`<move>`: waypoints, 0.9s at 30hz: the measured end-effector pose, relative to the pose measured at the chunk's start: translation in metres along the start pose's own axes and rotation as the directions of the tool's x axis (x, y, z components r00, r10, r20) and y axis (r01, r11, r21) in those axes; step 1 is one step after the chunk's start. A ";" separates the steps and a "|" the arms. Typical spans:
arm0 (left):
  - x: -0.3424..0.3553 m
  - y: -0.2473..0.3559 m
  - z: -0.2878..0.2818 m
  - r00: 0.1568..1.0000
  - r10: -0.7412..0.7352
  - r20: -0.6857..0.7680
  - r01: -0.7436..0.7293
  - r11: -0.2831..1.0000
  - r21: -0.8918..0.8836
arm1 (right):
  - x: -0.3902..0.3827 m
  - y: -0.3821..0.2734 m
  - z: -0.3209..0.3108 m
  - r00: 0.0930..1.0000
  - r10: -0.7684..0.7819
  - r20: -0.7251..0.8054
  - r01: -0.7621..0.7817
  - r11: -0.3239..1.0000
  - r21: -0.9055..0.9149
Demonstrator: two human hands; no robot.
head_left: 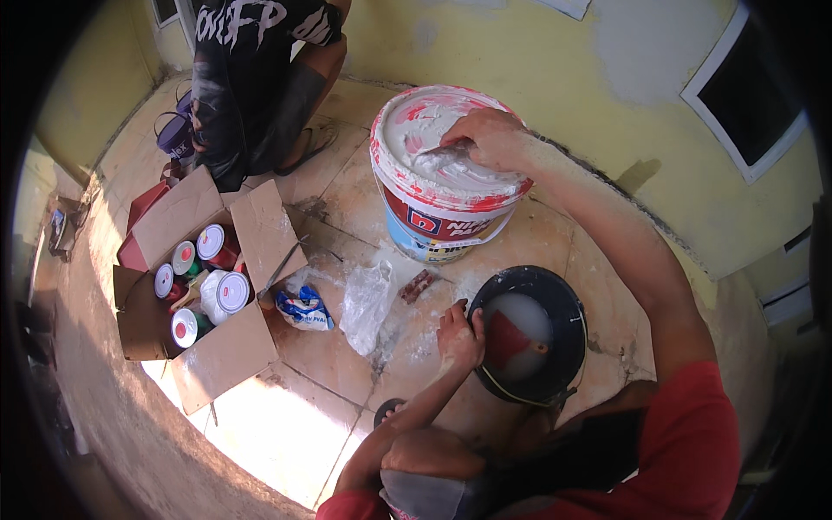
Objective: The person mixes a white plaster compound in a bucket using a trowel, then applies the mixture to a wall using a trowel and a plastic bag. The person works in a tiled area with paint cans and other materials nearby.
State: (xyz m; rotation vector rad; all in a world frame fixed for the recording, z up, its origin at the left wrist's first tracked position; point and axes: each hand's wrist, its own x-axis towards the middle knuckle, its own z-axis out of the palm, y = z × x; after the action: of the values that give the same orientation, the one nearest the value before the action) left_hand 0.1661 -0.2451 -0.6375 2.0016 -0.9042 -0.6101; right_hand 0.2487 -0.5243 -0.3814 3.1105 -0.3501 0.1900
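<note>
On top of the large paint pail (438,227), the lid (407,130) is smeared with white paste and red streaks. Over it, my right hand (487,139) is closed on what looks like a thin grey putty knife (431,156), its blade low against the paste and its handle hidden in my fingers. My left hand (461,336) is at the near-left rim of a black bucket (565,299), fingers closed over the edge. Cloudy whitish water (524,314) fills part of this bucket, and a red flat tool (504,342) sits in it.
Left stands an open cardboard box (227,351) of several cans. A crumpled clear plastic bag (368,303), a blue-and-white packet (303,308) and a reddish block (418,286) lie on the tiles. Another person (251,95) squats by purple pails (173,136). A yellow wall (537,61) runs behind.
</note>
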 end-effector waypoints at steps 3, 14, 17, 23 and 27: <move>0.002 0.008 0.006 0.999 0.009 0.039 -0.008 0.999 -0.034 | -0.002 0.023 -0.028 0.971 0.228 0.068 -0.226 0.974 -0.034; 0.000 0.006 0.003 1.000 0.008 0.014 -0.007 1.000 -0.021 | -0.031 0.030 -0.028 0.989 0.113 0.097 -0.124 0.985 0.118; 0.001 0.010 0.006 0.999 0.035 0.004 -0.035 0.999 -0.022 | -0.028 0.047 -0.043 0.912 0.409 0.025 -0.409 0.912 -0.022; 0.002 0.003 0.005 0.999 0.043 -0.023 -0.043 0.999 0.004 | 0.007 0.027 -0.035 0.838 0.540 0.075 -0.534 0.841 -0.082; 0.002 0.007 0.009 0.999 0.037 0.001 -0.037 0.999 -0.013 | 0.016 0.049 -0.033 0.870 0.493 0.031 -0.493 0.870 0.001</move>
State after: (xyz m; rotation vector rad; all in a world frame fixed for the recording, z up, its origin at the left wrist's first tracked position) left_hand 0.1583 -0.2543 -0.6366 1.9687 -0.9330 -0.5951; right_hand 0.2490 -0.5748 -0.3468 2.9619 -1.1465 0.1437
